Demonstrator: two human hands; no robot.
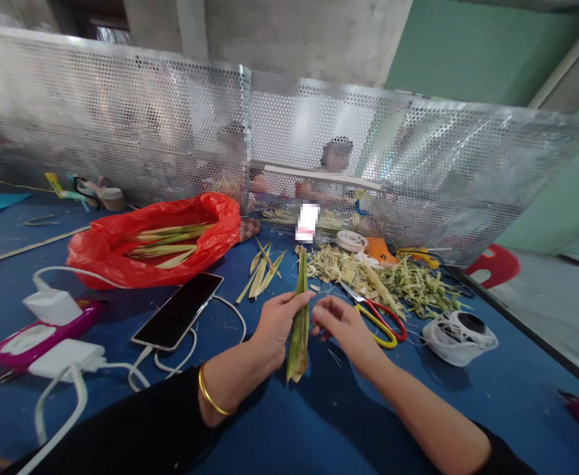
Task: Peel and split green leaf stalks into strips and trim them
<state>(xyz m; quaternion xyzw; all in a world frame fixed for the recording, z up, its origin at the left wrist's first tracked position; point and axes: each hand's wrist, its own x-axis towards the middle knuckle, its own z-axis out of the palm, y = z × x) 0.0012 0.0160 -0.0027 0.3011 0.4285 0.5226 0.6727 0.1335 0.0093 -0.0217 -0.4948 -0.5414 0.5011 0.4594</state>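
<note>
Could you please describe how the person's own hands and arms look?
Both the left hand and right hand are ungloved. The left sleeve and right sleeve are black, the right leaving more forearm bare. A smooth, gold-coloured bangle circles the left wrist.

A perforated metal screen (pixel 280 122) stands before a green wall (pixel 460 53).

This looks like a handcraft workshop. A blue surface (pixel 289 439) carries a long green leaf piece (pixel 298 336) at the near middle, scissors (pixel 367 304) and a heap of plant trimmings (pixel 418 287) to the right, and a red bag (pixel 104 264) of leaf strips to the left. Across the far side, a perforated metal partition (pixel 181 112) stands before a bare concrete wall (pixel 309 39), with people (pixel 326 190) visible through its holes.
</note>
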